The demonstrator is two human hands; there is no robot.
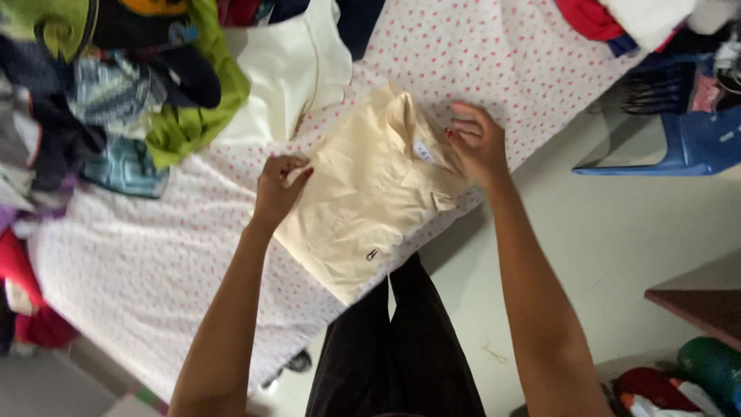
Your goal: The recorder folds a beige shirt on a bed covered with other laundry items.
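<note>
Head view: folded cream shirt [363,201] lies on the dotted sheet [139,262] at the bed's near edge. Left hand [279,185] pinches the shirt's left edge, fingers closed. Right hand [478,143] rests spread-fingered beside the collar [401,116], gripping nothing.

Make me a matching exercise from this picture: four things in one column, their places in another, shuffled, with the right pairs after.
Things:
1. cream polo shirt
2. green garment
3. blue plastic chair
4. white garment

Places:
A. on the floor at far right
B. in the clothes heap at upper left
C. folded between left hand and right hand
D. spread flat beyond the folded shirt

Pairs: 1-C, 2-B, 3-A, 4-D
</note>
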